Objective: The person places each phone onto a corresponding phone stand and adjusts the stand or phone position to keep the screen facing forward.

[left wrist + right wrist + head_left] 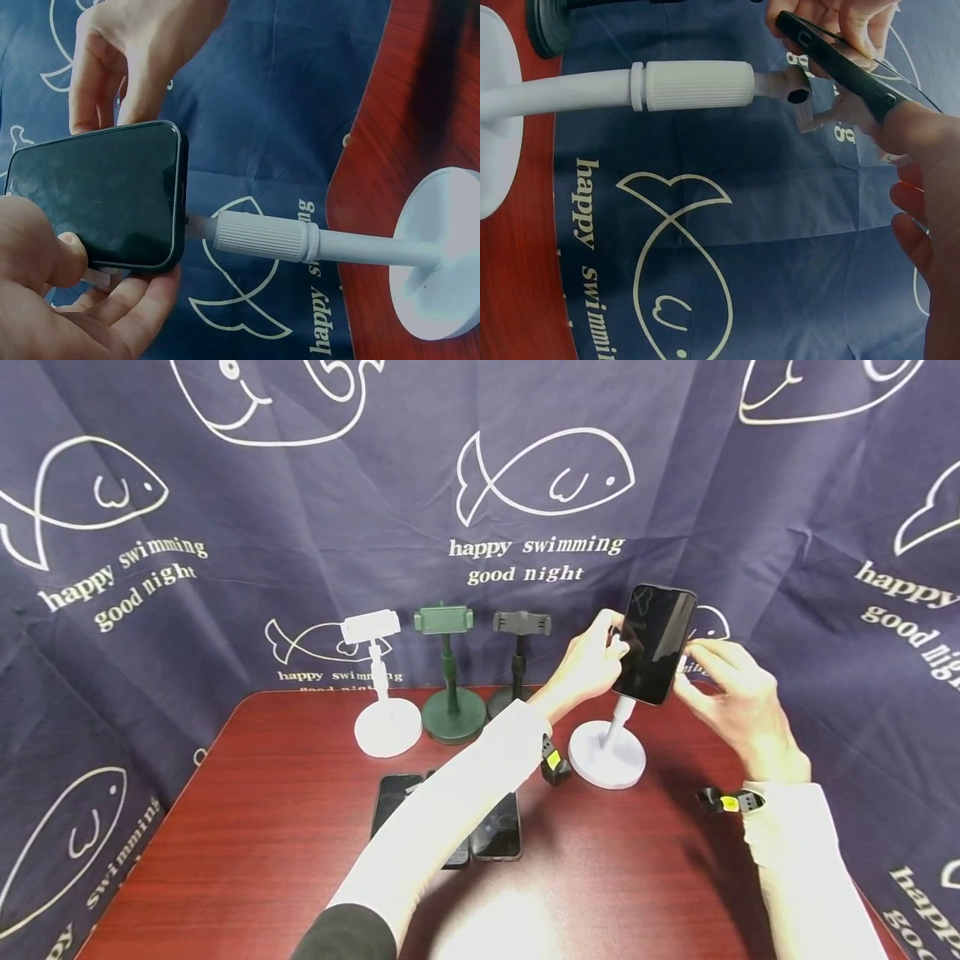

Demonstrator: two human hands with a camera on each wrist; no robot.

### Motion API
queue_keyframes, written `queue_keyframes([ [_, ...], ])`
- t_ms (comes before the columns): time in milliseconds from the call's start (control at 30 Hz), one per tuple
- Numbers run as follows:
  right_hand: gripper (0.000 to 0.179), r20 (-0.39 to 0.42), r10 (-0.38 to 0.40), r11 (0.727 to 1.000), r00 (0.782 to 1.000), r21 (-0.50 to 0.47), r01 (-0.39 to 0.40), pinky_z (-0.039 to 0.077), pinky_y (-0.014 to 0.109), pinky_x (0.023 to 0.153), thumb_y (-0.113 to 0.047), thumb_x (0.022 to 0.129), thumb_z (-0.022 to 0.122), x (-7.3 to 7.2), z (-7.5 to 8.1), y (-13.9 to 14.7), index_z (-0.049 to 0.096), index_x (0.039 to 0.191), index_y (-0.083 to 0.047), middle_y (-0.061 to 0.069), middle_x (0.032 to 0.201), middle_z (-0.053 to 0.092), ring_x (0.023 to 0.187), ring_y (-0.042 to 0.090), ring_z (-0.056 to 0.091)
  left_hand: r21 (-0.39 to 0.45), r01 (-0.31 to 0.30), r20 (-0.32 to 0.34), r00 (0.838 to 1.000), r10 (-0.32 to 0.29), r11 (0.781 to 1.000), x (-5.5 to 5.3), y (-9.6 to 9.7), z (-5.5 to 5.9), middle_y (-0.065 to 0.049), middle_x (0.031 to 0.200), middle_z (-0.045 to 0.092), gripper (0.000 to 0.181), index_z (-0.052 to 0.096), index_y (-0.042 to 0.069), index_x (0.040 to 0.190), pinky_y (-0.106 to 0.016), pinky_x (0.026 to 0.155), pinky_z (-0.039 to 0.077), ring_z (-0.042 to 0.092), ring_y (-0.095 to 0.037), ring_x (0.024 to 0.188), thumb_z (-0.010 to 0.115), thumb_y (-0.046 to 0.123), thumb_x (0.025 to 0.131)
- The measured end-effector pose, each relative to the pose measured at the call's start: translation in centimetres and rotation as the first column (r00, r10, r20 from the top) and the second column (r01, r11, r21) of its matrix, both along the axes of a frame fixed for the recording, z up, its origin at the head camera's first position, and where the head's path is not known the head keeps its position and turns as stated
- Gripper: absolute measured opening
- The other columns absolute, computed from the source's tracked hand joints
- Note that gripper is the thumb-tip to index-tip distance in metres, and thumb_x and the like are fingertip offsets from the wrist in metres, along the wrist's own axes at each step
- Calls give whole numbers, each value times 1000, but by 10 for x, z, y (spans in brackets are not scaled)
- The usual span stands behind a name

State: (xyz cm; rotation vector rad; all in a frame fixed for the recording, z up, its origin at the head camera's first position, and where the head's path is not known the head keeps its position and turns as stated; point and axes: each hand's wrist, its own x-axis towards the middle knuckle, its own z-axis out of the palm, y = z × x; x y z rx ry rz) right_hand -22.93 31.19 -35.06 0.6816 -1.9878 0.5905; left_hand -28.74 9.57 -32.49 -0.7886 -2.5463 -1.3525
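A black smartphone (657, 645) stands tilted at the head of a white phone stand (609, 755) on the right of the table. My left hand (594, 658) grips the phone's left edge, its thumb (69, 259) on the screen side and other fingers behind. At the opposite edge is my right hand (731, 697), its thumb and fingertips pinching around a white end of the stand's clamp (682, 665), close against the phone. The stand's ribbed white collar (697, 85) shows below the phone. Much of the clamp is hidden behind the phone and hands.
Three more phone stands line the back: white (387, 727), green (453, 715) and black (521, 635), their holders without phones. Several dark phones (497, 831) lie on the red-brown table (247, 793), partly under my left forearm. A blue fish-print curtain (420, 468) hangs behind.
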Motion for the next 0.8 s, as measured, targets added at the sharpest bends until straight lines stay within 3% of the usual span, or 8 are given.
queue_keyframes([
  [367,36,-24,-1,1000,1000,26,2,37,10,108,-12,81,73,4,1,5,76,115,-1,20,109,73,102,31,62,-13,-38,-2,999,38,999,2,4,0,0,106,67,29,51,20,131,-22,82,48,63,-15,95,57,15,103],
  [800,42,29,-69,998,997,-13,69,35,7,106,5,79,78,8,-7,1,73,121,-1,19,109,73,100,32,64,-40,-11,-11,1000,11,999,6,3,1,0,97,64,31,48,20,129,-23,83,47,62,-16,95,60,12,101],
])
